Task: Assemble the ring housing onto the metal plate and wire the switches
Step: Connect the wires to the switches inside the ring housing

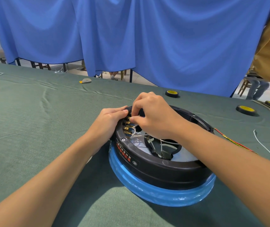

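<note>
My right fingers [135,119] pinch tight, far left in the work. On the desk [32,120], the blue-filmed metal plate [147,192] lies right of centre, with the black ring housing [163,171] seated on it. My left hand [109,118] grips its rim to steady it, so at the brass switch terminals [127,128] I can seat the white wire [135,129] I'm pinching.

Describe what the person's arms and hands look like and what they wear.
Both the left hand and the right hand are bare: no gloves, rings or tape show. The left forearm and right forearm are uncovered up to the frame's edge, with no sleeve, watch or wristband in view. No markings are visible on either.
</note>
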Demonstrator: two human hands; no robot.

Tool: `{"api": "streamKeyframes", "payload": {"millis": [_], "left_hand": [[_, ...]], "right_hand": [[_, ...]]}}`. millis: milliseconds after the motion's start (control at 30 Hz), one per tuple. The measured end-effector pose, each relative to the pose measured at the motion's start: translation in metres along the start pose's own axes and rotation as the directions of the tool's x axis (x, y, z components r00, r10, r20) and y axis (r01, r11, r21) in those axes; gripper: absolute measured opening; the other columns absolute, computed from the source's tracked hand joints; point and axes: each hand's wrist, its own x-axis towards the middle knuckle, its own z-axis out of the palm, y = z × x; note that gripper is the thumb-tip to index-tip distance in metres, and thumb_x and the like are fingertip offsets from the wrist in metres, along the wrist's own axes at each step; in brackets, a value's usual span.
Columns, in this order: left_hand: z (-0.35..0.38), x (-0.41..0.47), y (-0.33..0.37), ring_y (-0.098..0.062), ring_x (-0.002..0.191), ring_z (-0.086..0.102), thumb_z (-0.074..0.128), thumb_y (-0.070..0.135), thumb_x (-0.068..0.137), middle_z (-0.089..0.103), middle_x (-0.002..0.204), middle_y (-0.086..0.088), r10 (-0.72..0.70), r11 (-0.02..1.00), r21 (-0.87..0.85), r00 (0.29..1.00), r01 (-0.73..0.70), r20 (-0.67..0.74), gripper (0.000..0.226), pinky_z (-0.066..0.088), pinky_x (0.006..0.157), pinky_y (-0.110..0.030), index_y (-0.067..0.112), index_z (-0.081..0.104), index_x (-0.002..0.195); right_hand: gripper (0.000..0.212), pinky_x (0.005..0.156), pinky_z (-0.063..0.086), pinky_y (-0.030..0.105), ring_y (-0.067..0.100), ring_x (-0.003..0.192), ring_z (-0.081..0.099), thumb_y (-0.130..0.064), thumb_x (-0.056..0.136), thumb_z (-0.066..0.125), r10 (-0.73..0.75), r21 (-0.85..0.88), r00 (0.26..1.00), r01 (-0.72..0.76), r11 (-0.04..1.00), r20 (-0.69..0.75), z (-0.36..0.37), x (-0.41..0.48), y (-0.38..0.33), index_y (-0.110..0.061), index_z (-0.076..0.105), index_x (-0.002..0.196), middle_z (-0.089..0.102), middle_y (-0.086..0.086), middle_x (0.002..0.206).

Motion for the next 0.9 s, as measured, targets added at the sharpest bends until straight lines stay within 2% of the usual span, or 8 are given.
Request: {"api": "streamKeyframes", "payload": {"millis": [133, 233, 300, 533, 633, 700, 800, 900], "left_hand": [[0.001, -0.003, 0.002, -0.029, 0.098, 0.070, 0.049, 0.007, 0.097, 0.073, 0.105, -0.021, 0.012, 1.000, -0.016, 1.000, -0.012, 0.002, 0.026, 0.051, 0.094, -0.041, 0.016, 0.073, 0.100], [-0.001, -0.003, 0.005, -0.017, 0.080, 0.073, 0.051, 0.008, 0.097, 0.077, 0.091, -0.009, -0.005, 1.000, -0.013, 1.000, 0.004, -0.005, 0.024, 0.057, 0.075, -0.026, 0.018, 0.073, 0.101], [-0.003, -0.004, 0.007, -0.016, 0.078, 0.074, 0.054, 0.011, 0.097, 0.078, 0.088, -0.004, -0.041, 0.999, 0.006, 0.999, 0.041, -0.016, 0.022, 0.057, 0.069, -0.024, 0.021, 0.071, 0.106], [-0.004, -0.005, 0.018, -0.019, 0.101, 0.070, 0.059, 0.009, 0.095, 0.073, 0.111, -0.004, -0.076, 0.991, 0.104, 0.996, 0.080, -0.039, 0.030, 0.055, 0.092, -0.037, 0.015, 0.068, 0.123], [0.003, -0.005, 0.025, -0.018, 0.100, 0.068, 0.058, 0.008, 0.095, 0.071, 0.113, -0.005, -0.048, 0.968, 0.239, 0.995, 0.069, -0.093, 0.028, 0.054, 0.092, -0.035, 0.012, 0.068, 0.121], [0.009, -0.003, 0.030, -0.022, 0.105, 0.064, 0.059, 0.014, 0.095, 0.070, 0.114, -0.006, 0.027, 0.878, 0.478, 0.992, 0.036, -0.125, 0.025, 0.050, 0.098, -0.037, 0.014, 0.069, 0.118], [0.026, -0.006, 0.045, -0.034, 0.109, 0.058, 0.055, 0.030, 0.097, 0.069, 0.114, -0.012, 0.122, 0.581, 0.813, 0.991, -0.033, -0.046, 0.028, 0.047, 0.090, -0.037, 0.013, 0.068, 0.114], [0.055, -0.013, 0.059, -0.034, 0.111, 0.057, 0.048, 0.043, 0.098, 0.067, 0.119, -0.008, 0.182, 0.399, 0.908, 0.982, -0.128, 0.058, 0.037, 0.047, 0.091, -0.038, 0.017, 0.063, 0.120]], "right_hand": [[0.011, 0.080, 0.030, 0.026, 0.015, 0.098, 0.041, -0.031, 0.091, 0.064, 0.013, -0.013, 1.000, -0.013, 1.000, 0.017, -0.002, -0.001, 0.002, -0.026, 0.063, 0.081, 0.057, -0.001, 0.105], [0.011, 0.084, 0.036, 0.030, 0.015, 0.099, 0.047, -0.033, 0.090, 0.064, 0.023, 0.026, 1.000, -0.023, 0.999, -0.014, -0.013, -0.005, 0.005, -0.024, 0.070, 0.088, 0.059, -0.001, 0.104], [0.011, 0.087, 0.040, 0.031, 0.015, 0.095, 0.052, -0.031, 0.090, 0.065, 0.036, 0.046, 0.996, -0.032, 0.998, -0.081, -0.027, -0.012, 0.010, -0.023, 0.071, 0.087, 0.061, -0.002, 0.099], [0.011, 0.079, 0.043, 0.027, 0.006, 0.079, 0.056, -0.022, 0.088, 0.066, 0.232, 0.098, 0.895, -0.211, 0.973, -0.381, -0.063, -0.081, 0.067, -0.026, 0.067, 0.077, 0.065, -0.013, 0.084], [0.013, 0.076, 0.042, 0.029, 0.012, 0.074, 0.057, -0.017, 0.088, 0.067, 0.382, 0.098, 0.850, -0.372, 0.923, -0.364, -0.060, -0.108, 0.101, -0.023, 0.067, 0.076, 0.068, -0.002, 0.083], [0.009, 0.079, 0.042, 0.030, 0.020, 0.079, 0.059, -0.016, 0.088, 0.066, 0.453, 0.060, 0.836, -0.458, 0.887, -0.311, -0.053, -0.120, 0.120, -0.017, 0.070, 0.081, 0.070, 0.005, 0.088], [0.011, 0.088, 0.040, 0.032, 0.026, 0.095, 0.060, -0.013, 0.091, 0.062, 0.497, 0.021, 0.835, -0.507, 0.862, -0.235, -0.038, -0.127, 0.141, -0.013, 0.072, 0.092, 0.068, 0.008, 0.098], [0.017, 0.093, 0.037, 0.030, 0.028, 0.105, 0.057, -0.011, 0.092, 0.058, 0.490, 0.015, 0.843, -0.499, 0.866, -0.223, -0.028, -0.125, 0.153, -0.011, 0.072, 0.103, 0.067, 0.009, 0.106]]}}
